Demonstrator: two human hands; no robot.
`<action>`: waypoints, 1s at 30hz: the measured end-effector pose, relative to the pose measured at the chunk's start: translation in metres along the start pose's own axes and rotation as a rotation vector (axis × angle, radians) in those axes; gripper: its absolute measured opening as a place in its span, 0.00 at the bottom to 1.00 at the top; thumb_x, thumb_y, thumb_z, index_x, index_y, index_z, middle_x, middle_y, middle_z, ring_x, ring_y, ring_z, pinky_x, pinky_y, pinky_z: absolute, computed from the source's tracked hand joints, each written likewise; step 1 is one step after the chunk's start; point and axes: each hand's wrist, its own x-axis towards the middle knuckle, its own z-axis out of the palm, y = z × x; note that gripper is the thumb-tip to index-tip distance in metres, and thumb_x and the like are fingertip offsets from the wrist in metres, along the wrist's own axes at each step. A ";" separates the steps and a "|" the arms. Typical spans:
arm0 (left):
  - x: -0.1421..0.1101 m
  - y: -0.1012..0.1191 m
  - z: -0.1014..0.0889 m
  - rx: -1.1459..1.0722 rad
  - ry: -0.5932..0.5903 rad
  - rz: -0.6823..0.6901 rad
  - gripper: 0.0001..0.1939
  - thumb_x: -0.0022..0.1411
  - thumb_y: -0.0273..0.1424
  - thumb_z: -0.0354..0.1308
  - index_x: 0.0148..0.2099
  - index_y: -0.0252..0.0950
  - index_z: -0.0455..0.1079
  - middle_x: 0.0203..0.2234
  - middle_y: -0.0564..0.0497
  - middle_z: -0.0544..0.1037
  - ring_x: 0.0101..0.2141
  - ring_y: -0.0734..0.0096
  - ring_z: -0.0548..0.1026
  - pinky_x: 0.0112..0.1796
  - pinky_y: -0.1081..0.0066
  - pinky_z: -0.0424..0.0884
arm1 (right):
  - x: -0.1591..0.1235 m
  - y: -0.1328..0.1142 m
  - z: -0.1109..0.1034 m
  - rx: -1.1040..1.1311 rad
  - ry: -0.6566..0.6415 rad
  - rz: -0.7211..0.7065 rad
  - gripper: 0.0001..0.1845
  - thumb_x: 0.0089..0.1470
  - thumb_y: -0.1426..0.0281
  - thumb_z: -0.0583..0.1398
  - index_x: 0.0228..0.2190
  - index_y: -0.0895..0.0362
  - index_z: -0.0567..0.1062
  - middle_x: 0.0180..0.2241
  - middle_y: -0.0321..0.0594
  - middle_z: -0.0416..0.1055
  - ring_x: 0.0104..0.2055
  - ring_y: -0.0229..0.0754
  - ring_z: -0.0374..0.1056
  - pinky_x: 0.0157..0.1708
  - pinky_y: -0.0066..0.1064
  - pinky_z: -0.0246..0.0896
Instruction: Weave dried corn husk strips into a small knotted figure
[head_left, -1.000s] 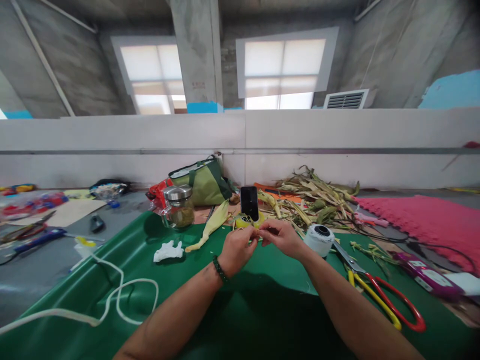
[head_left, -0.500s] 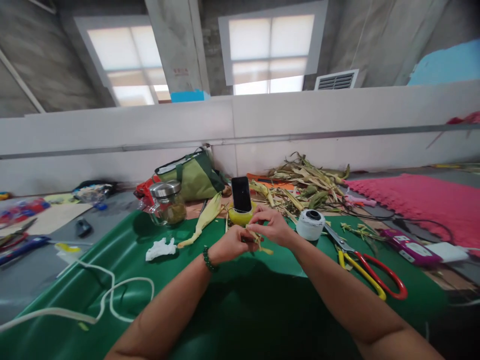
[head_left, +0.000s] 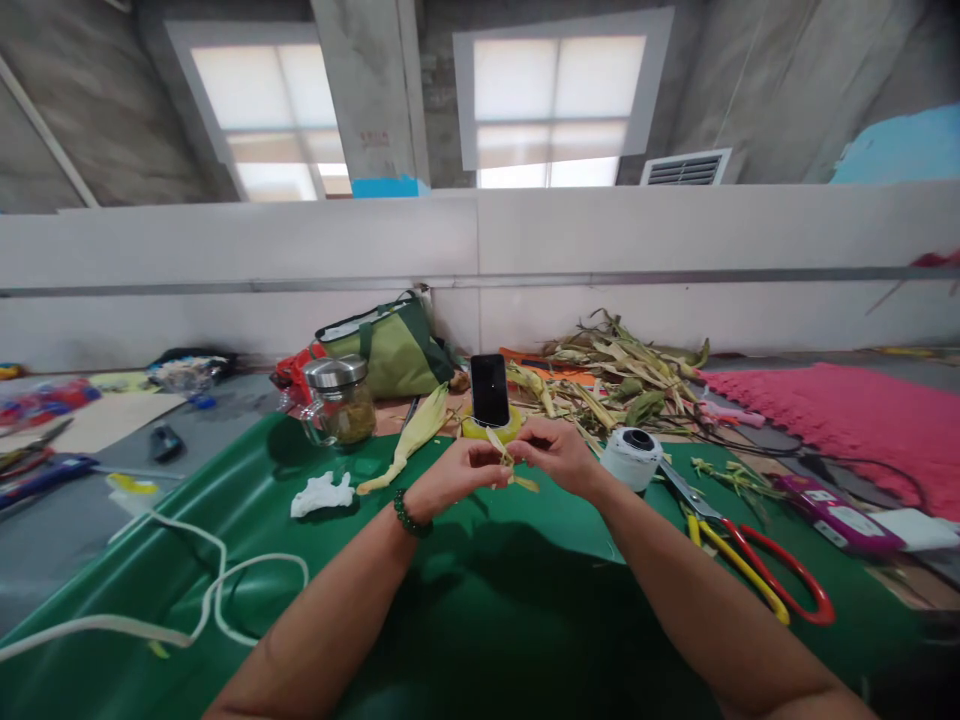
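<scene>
Between my two hands is a small pale strip of corn husk [head_left: 525, 484], its folded end hanging below the fingers. My left hand [head_left: 469, 473], with a green bead bracelet at the wrist, pinches the husk from the left. From the right, my right hand [head_left: 556, 455] grips it too, fingertips close to the left ones. Just behind the hands a phone [head_left: 490, 388] stands upright in a yellow ring-shaped holder [head_left: 480, 428]. A larger pale husk [head_left: 412, 440] lies to the left, and a white spool [head_left: 630, 460] stands beside my right wrist.
Scissors [head_left: 739, 555] with red and yellow handles lie right on the green mat [head_left: 247, 490]. Behind are a heap of dry husks [head_left: 637, 365], a glass jar [head_left: 341, 400] and a green bag [head_left: 394, 350]. A crumpled white tissue [head_left: 322, 495] and a white cord [head_left: 217, 560] lie left.
My hands have shifted slightly, and the left fingers have turned so that more of the husk shows between them. The view has swung a little to the left.
</scene>
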 end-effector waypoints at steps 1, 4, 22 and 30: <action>0.000 -0.001 0.001 0.021 0.004 0.015 0.11 0.45 0.36 0.65 0.26 0.32 0.72 0.17 0.56 0.68 0.21 0.78 0.64 0.24 0.75 0.62 | 0.000 0.000 0.002 -0.030 0.024 -0.016 0.14 0.51 0.64 0.59 0.20 0.58 0.71 0.19 0.34 0.67 0.22 0.33 0.61 0.23 0.25 0.55; 0.001 -0.004 0.003 0.117 0.050 0.062 0.20 0.44 0.41 0.66 0.17 0.33 0.63 0.12 0.59 0.57 0.18 0.81 0.56 0.19 0.77 0.54 | -0.001 0.000 0.005 -0.098 0.095 -0.035 0.13 0.53 0.65 0.57 0.20 0.57 0.69 0.19 0.34 0.67 0.22 0.34 0.61 0.24 0.25 0.55; 0.006 -0.009 0.002 -0.076 0.125 0.077 0.20 0.44 0.46 0.67 0.26 0.32 0.74 0.20 0.51 0.76 0.24 0.72 0.72 0.29 0.72 0.70 | 0.003 -0.001 0.005 0.475 0.066 0.258 0.21 0.48 0.50 0.60 0.29 0.55 0.66 0.17 0.29 0.64 0.15 0.31 0.58 0.17 0.25 0.55; 0.008 -0.007 0.002 -0.067 0.134 0.147 0.19 0.45 0.44 0.67 0.24 0.31 0.75 0.20 0.49 0.77 0.23 0.74 0.71 0.27 0.74 0.69 | -0.003 -0.008 0.008 0.392 0.115 0.212 0.16 0.48 0.58 0.62 0.30 0.54 0.62 0.15 0.26 0.63 0.16 0.32 0.62 0.14 0.23 0.55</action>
